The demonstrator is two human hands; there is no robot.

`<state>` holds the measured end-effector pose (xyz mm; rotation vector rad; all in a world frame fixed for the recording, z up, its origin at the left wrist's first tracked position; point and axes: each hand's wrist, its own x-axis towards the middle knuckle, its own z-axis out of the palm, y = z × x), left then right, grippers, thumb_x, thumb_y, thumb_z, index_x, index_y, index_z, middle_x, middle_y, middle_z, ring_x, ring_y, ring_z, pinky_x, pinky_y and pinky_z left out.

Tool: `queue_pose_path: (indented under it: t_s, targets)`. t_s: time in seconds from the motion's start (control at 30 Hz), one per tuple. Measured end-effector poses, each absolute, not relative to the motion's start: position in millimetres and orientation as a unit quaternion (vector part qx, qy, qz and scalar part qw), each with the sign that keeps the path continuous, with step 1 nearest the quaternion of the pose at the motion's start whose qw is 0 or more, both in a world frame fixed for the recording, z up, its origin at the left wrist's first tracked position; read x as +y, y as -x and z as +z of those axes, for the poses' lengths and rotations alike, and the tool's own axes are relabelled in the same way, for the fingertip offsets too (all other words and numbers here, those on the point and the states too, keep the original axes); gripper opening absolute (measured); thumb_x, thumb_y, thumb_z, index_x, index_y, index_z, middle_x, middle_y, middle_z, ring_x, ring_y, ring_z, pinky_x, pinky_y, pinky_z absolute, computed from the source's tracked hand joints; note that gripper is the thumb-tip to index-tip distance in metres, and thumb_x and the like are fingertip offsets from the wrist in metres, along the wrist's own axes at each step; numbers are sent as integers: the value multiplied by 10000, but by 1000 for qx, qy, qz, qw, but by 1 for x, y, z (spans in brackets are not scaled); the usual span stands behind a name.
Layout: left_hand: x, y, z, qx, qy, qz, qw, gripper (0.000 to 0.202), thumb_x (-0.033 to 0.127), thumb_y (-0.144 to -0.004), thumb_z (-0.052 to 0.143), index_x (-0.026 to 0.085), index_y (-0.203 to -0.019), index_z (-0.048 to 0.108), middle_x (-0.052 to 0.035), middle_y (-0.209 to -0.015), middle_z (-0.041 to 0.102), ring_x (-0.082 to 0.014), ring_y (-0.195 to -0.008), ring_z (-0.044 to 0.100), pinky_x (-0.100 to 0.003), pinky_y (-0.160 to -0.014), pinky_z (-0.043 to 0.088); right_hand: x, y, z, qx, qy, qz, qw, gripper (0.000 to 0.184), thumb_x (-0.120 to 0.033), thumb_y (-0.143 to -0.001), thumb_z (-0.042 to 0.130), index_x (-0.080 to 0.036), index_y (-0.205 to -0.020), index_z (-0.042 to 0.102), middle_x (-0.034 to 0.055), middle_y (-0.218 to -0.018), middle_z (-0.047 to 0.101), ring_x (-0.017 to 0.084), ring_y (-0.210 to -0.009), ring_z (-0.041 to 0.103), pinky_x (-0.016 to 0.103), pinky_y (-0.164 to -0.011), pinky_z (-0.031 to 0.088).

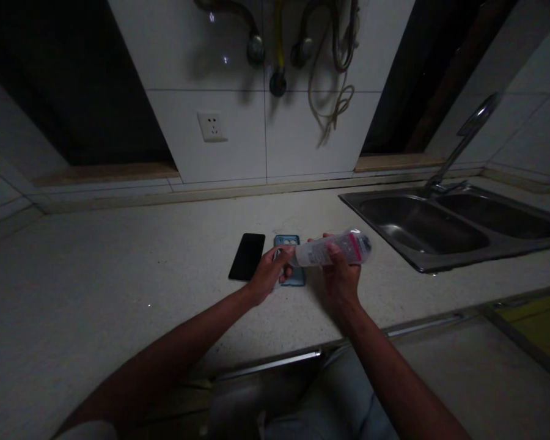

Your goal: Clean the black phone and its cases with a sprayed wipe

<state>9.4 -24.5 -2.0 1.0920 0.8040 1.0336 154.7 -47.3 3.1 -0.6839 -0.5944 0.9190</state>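
Observation:
Above the counter, a clear plastic bottle [318,252] with a pink band lies tilted nearly level, its base toward the right. My right hand [341,275] is wrapped round its body. At the bottle's narrow left end, my left hand [274,269] is closed, fingers pinching there; a whitish piece shows under those fingers, too unclear to name. Below the hands a blue phone case [297,278] rests on the counter, partly covered by the left hand and the bottle. Just left of it lies a black phone [247,256], dark screen up.
The pale countertop [165,256] runs along a tiled wall with a power socket [212,126]. Pipes and a loose cord [337,110] hang above. A double steel sink [421,223] with a tall faucet [462,137] is set in at right.

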Motion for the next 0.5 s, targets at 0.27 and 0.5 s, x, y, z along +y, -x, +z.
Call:
queue_pose_path:
  t_s: [0.27, 0.5]
  targets:
    - [-22, -10, 2, 365, -400, 480, 690, 320, 386, -811, 728, 166, -1030, 647, -4, -723, 647, -76, -471, 535, -172, -405, 354, -39, -168, 3, -176, 248, 487, 819, 362, -482, -660, 862, -281, -893, 671, -51, -854, 756, 168, -807, 724, 393, -864, 609]
    - [-14, -10, 7, 339, -216, 453, 796, 259, 328, -971, 526, 112, -971, 670, -151, -948, 732, -214, -834, 735, -301, -703, 591, -41, -162, 1, -199, 345, 329, 856, 411, -353, -649, 886, -257, -1002, 699, -37, -935, 763, 167, -875, 736, 342, -869, 601]
